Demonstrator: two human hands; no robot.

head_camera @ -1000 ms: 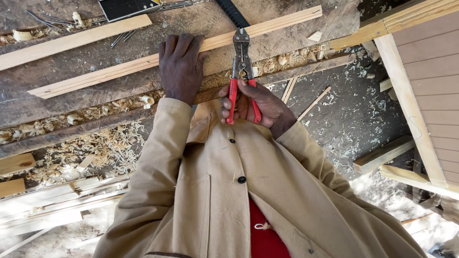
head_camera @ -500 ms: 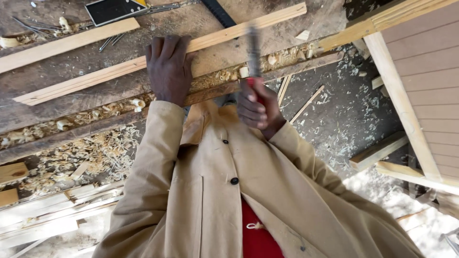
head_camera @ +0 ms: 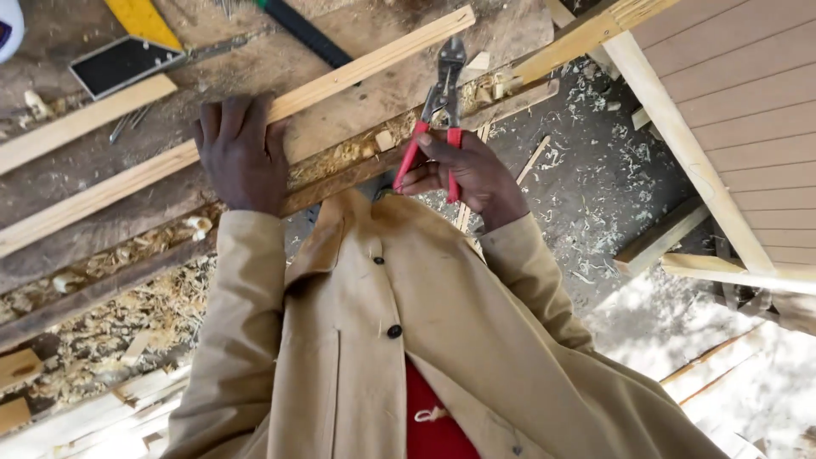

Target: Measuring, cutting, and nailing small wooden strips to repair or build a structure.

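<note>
- Half a second on, I see the red-handled pliers (head_camera: pixel 439 110) sharp and steady again after the blur, their dark head pointing up the frame beside the long wood strip (head_camera: pixel 255 119), and the whole scene sits a little lower in my view.
- Workbench (head_camera: pixel 357 34), worn and dusty, fills the upper left; pale shavings lie packed along its front edge.
- Tan jacket (head_camera: pixel 399 340) with dark buttons takes the lower middle, red cloth showing at its opening.
- Brown slatted panel (head_camera: pixel 748 102) in a light timber frame stands at right, over a floor strewn with shavings.
- Long wood strip runs slantwise across the bench, from lower left up to the right.
- Left hand (head_camera: pixel 240 153) lies flat on that strip, fingers together, pressing it down.
- Right hand (head_camera: pixel 472 174) wraps the pliers' handles; I cannot tell how far the handles are squeezed.
- Black-handled tool (head_camera: pixel 306 34) lies above the strip, well clear of both hands.
- Black-and-yellow square (head_camera: pixel 127 51) rests at top left.
</note>
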